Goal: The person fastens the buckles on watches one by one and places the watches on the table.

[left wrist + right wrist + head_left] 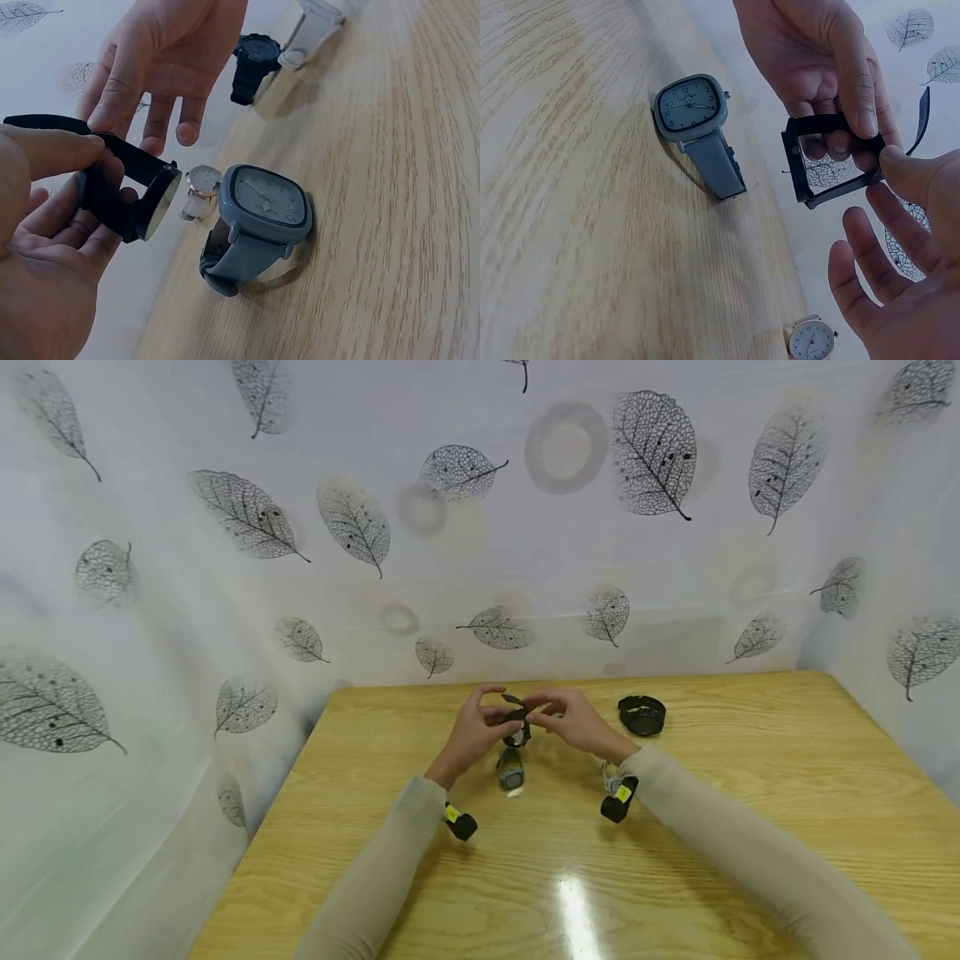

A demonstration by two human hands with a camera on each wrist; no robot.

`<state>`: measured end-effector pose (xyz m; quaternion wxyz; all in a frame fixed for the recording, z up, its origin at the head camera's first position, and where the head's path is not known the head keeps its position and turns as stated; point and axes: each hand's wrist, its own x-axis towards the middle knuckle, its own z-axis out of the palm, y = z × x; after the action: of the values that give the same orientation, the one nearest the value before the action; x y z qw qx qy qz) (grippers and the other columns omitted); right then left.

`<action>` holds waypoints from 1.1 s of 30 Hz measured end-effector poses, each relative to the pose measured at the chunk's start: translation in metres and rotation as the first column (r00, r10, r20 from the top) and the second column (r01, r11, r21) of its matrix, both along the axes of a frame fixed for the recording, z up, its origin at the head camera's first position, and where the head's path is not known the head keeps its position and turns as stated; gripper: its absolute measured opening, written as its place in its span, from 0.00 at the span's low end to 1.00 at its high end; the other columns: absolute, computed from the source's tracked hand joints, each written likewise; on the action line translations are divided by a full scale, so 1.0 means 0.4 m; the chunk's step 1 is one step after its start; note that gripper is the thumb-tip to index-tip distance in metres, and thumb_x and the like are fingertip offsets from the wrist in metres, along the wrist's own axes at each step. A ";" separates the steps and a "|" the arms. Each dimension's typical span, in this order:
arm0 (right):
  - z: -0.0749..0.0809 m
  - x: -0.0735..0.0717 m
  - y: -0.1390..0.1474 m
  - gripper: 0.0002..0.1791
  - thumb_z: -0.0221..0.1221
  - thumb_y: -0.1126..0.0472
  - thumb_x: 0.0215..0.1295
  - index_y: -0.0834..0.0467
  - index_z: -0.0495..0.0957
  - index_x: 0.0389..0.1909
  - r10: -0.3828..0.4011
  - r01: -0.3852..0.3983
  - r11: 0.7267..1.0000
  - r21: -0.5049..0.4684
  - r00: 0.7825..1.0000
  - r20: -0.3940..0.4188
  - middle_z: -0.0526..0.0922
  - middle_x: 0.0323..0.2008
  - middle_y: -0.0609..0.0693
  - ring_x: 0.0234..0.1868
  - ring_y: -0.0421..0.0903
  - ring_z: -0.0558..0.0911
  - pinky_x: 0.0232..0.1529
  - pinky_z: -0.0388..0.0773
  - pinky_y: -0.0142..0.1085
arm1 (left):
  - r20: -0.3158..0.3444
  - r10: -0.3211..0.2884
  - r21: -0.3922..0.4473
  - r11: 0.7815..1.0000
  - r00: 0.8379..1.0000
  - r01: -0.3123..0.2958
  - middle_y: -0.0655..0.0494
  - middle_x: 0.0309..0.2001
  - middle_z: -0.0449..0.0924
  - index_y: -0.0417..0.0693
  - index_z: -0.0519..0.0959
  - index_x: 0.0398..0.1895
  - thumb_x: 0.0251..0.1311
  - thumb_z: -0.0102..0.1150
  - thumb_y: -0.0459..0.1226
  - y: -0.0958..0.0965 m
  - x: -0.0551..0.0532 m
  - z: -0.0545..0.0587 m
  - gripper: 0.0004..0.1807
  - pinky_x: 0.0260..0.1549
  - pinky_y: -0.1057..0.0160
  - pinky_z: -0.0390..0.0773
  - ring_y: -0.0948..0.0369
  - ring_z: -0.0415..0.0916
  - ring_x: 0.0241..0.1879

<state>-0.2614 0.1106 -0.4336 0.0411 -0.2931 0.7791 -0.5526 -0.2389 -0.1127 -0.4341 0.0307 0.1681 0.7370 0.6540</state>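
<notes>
Above the table both hands hold a black watch [517, 737] by its strap. The left hand [477, 727] grips the strap with thumb and fingers, some fingers inside the loop. With thumb and forefinger the right hand [570, 718] pinches the strap near its joined part; in the right wrist view its other fingers [870, 247] stand spread. The strap forms a loop, with a free end [922, 120] sticking out. Whether it is buckled I cannot tell. On the table just nearer than the hands stands a grey square-faced watch [512, 774], its dial clear in the left wrist view.
A chunky black watch [642, 716] lies to the right of the hands. A pale watch [611, 781] sits partly hidden beneath the right wrist. Another white-dialled watch [811, 341] shows in the right wrist view. Behind the wooden table [360, 760] hangs a leaf-patterned curtain [480, 568].
</notes>
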 end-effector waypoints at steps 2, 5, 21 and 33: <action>-0.001 0.001 0.000 0.17 0.63 0.60 0.74 0.59 0.81 0.60 0.009 -0.009 1.000 -0.001 1.000 0.009 0.82 0.59 0.58 0.49 0.60 0.86 0.45 0.85 0.58 | 0.003 -0.006 0.008 1.000 1.000 0.006 0.38 0.49 0.86 0.46 0.66 0.69 0.63 0.68 0.26 -0.001 0.000 -0.002 0.33 0.44 0.59 0.86 0.50 0.86 0.48; -0.002 0.002 -0.001 0.18 0.63 0.61 0.74 0.62 0.80 0.60 0.016 -0.015 1.000 -0.007 0.999 0.029 0.82 0.59 0.59 0.51 0.66 0.84 0.46 0.84 0.60 | 0.010 -0.013 0.023 1.000 1.000 0.013 0.38 0.49 0.85 0.45 0.67 0.68 0.62 0.69 0.26 -0.001 0.000 -0.004 0.33 0.46 0.58 0.86 0.49 0.86 0.48; 0.008 0.003 -0.002 0.16 0.63 0.63 0.74 0.65 0.80 0.57 -0.034 0.034 0.999 0.024 0.999 0.031 0.83 0.55 0.62 0.50 0.65 0.84 0.46 0.84 0.58 | -0.047 -0.005 -0.020 1.000 0.999 0.004 0.41 0.45 0.86 0.43 0.71 0.68 0.59 0.71 0.25 -0.018 0.004 -0.021 0.33 0.49 0.57 0.85 0.53 0.85 0.44; 0.013 0.006 0.009 0.16 0.64 0.57 0.73 0.61 0.81 0.55 -0.045 0.046 0.999 -0.003 0.997 0.065 0.84 0.52 0.56 0.51 0.67 0.83 0.48 0.82 0.61 | -0.083 0.022 -0.152 0.988 0.996 -0.034 0.44 0.47 0.87 0.34 0.76 0.65 0.62 0.72 0.31 -0.034 0.004 -0.032 0.29 0.47 0.58 0.86 0.52 0.84 0.47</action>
<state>-0.2591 0.1141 -0.4284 0.0530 -0.2574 0.7826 -0.5644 -0.2374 -0.1264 -0.4470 0.0046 0.1812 0.7881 0.5883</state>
